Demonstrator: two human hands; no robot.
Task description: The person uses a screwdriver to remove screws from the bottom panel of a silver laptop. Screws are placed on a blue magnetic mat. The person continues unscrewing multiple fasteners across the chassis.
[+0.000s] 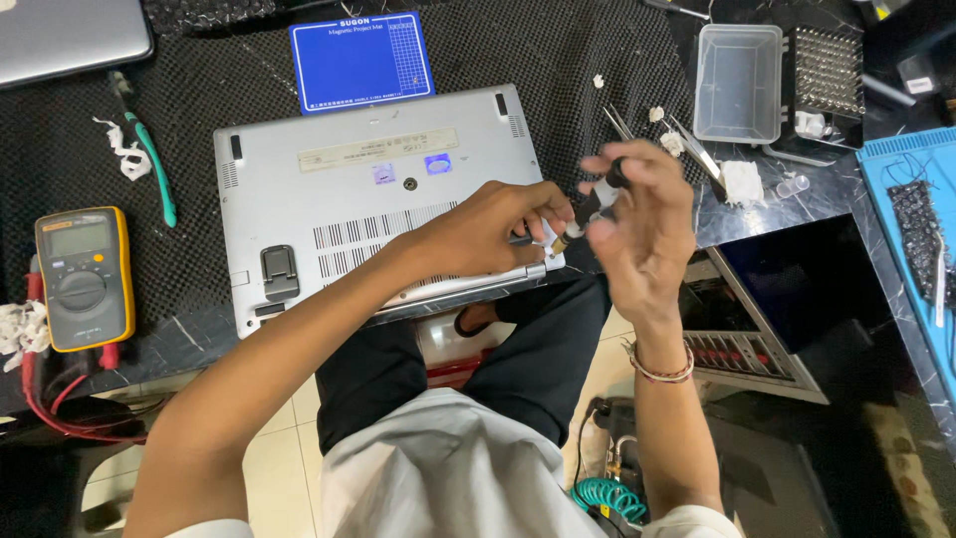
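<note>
A silver laptop (368, 189) lies upside down on a black mesh mat (558, 50), its base facing up. My left hand (498, 224) rests on the laptop's near right corner and pinches a small white and brass part (563, 237). My right hand (642, 214) hovers just right of that corner, blurred, fingers curled around a small black tool or cap (617, 174). The two hands meet over the laptop's right edge. What exactly the right hand holds is unclear.
A blue magnetic mat (363, 60) lies behind the laptop. A yellow multimeter (82, 279) with red leads sits at the left, beside a green-handled screwdriver (154, 169). A clear plastic box (737, 85), tweezers (697, 149) and white scraps are at the right.
</note>
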